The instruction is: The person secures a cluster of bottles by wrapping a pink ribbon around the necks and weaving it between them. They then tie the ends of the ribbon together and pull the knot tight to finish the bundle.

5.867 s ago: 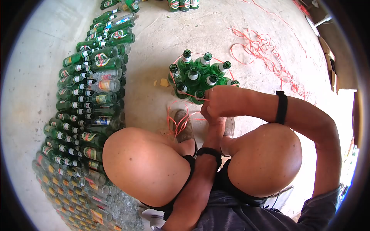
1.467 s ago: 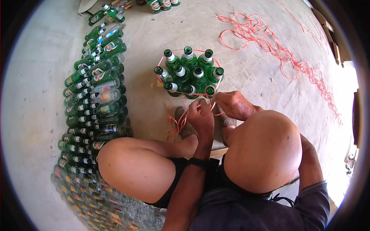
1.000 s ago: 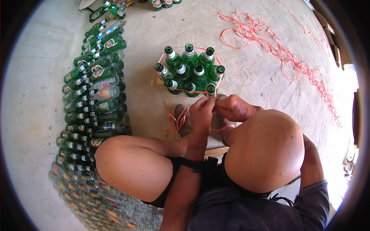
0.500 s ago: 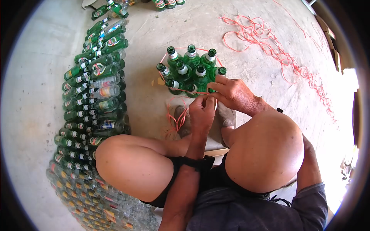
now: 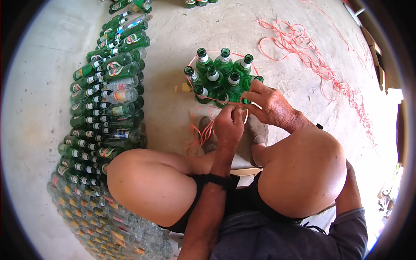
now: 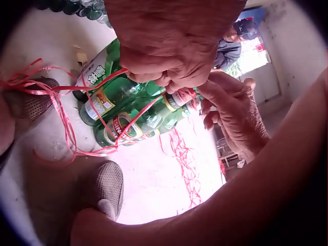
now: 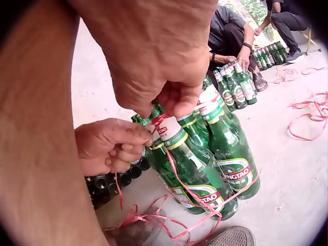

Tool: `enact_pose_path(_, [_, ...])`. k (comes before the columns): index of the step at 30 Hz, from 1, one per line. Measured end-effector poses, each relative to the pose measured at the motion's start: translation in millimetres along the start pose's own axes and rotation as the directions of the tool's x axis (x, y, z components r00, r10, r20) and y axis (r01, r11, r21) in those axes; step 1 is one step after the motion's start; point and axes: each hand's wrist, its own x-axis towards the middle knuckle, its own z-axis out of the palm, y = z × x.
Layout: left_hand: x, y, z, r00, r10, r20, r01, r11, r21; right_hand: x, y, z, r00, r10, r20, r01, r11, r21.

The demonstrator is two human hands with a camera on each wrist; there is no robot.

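Green bottle cluster (image 5: 212, 80): upright on the concrete floor (image 5: 169, 37), just ahead of the person's shoes, necks up.
Pink twine (image 5: 227, 102): runs round the necks; also drops down the bottle sides in the right wrist view.
Left hand (image 5: 229, 128): thumb and finger pinch the twine, right beside the near bottle necks.
Right hand (image 5: 275, 108): fingers bent at a near-right neck; cannot tell whether they grip twine or glass.
In the way: right hand covers part of the near-right bottles from above; right knee (image 5: 301, 173) hides much of the right forearm.
Twine loops (image 5: 202, 135): loose, partly over the left shoe (image 5: 211, 144).
Twine tangle (image 5: 318, 65): spread on the floor, right of the cluster, well apart from it.
Stacked bottles (image 5: 121, 73): lying on their sides along the left, green ones ahead, mostly clear glass nearer.
Second bundle (image 7: 236, 87): upright green bottles, touched by another person (image 7: 230, 33), crouching.
Far bottles (image 7: 270, 55): beside a further person's foot, blurry.
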Motion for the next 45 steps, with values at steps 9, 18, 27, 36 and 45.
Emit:
enact_pose_path(9, [5.0,-8.3,0.6,0.953,0.232,-0.197,-0.164,0.936,0.311,25.1,-3.1,-6.7,0.983,0.011,0.182,-0.009,1.000,-0.013])
enact_pose_path(18, [6.6,-5.2,7.1,0.949,0.129,-0.286,-0.026,0.941,0.339,57.8,6.2,2.3,0.908,0.096,0.407,-0.164,0.977,0.137])
enact_pose_path(27, [12.2,-13.6,14.2,0.890,0.160,-0.427,-0.055,0.967,0.248,79.8,9.2,-0.7,0.722,0.209,0.659,-0.292,0.956,0.016])
enact_pose_path(36, [8.0,-1.2,13.3,0.918,0.007,-0.396,0.022,0.998,0.067,65.1,14.8,-2.1,0.836,0.203,0.509,-0.375,0.889,0.263])
enact_pose_path(45, [6.2,-1.7,19.3,0.906,-0.008,-0.424,-0.011,0.999,-0.041,56.6,12.0,-2.3,0.832,0.317,0.456,-0.520,0.733,0.440])
